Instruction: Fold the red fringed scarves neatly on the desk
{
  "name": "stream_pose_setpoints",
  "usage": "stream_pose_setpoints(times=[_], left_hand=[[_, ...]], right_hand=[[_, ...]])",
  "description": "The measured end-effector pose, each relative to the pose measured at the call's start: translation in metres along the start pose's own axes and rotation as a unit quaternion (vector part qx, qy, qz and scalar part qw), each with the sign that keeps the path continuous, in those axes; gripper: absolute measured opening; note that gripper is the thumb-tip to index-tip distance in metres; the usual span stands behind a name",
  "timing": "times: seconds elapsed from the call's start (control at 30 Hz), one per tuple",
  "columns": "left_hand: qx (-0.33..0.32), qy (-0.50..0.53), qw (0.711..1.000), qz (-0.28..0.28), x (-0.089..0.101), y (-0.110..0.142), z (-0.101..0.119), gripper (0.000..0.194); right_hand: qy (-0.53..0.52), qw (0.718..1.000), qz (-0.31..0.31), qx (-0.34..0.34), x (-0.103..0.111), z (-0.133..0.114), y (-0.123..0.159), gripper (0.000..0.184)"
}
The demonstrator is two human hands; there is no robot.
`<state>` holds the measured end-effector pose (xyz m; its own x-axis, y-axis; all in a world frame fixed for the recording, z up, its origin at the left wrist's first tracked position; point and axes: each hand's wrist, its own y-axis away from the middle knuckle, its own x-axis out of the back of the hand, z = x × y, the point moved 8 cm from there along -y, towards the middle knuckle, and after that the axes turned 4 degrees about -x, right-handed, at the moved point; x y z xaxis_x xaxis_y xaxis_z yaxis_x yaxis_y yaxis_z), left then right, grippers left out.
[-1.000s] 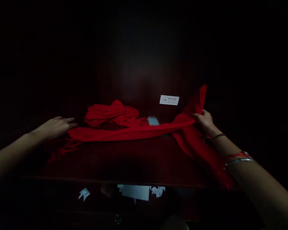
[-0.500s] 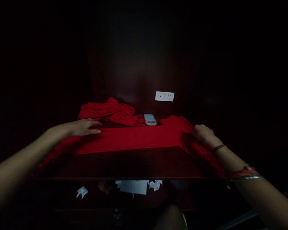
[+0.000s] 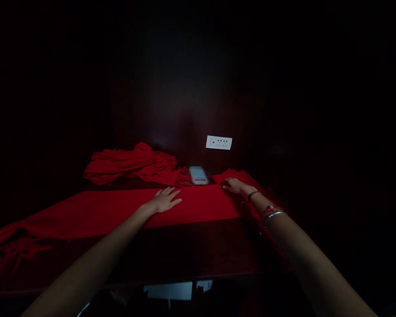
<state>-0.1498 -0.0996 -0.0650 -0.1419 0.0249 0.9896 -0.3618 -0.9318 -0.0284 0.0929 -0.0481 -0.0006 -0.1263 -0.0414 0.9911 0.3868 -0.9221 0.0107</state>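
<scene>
A long red scarf [image 3: 95, 211] lies flat across a dark wooden surface, its fringe hanging at the far left. My left hand [image 3: 165, 200] rests palm down on the middle of it with fingers spread. At the scarf's right part, where the cloth turns back and bunches in shadow, my right hand [image 3: 236, 186] has its fingers bent and closed on the cloth. Part of the scarf on that side is hidden under my right forearm.
Behind the flat scarf lies a second, crumpled red scarf [image 3: 132, 163] with fringe. A blurred pale rectangular object [image 3: 198, 175] lies beside it. A white socket panel [image 3: 218, 142] is on the back wall. White paper [image 3: 171, 290] shows below the surface's front edge.
My left hand has moved right and down onto the scarf's middle. My right hand has moved left with the cloth. The view has shifted, and more of the left fringe shows.
</scene>
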Motion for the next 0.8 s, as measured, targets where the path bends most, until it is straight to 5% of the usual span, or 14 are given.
stream_pose_setpoints(times=[0.3, 0.57, 0.8], left_hand=[[-0.007, -0.041, 0.995, 0.088, 0.026, 0.002, -0.008, 0.049], [-0.055, -0.026, 0.998, 0.030, 0.044, 0.011, -0.037, 0.032], [0.011, -0.057, 0.998, -0.001, 0.052, 0.033, -0.078, 0.035]], right_hand=[[-0.028, 0.996, -0.078, 0.028, -0.008, 0.012, -0.025, 0.037], [-0.054, 0.986, -0.157, 0.006, 0.002, 0.048, -0.002, 0.018], [0.022, 0.998, -0.060, -0.011, -0.004, 0.069, 0.023, 0.022]])
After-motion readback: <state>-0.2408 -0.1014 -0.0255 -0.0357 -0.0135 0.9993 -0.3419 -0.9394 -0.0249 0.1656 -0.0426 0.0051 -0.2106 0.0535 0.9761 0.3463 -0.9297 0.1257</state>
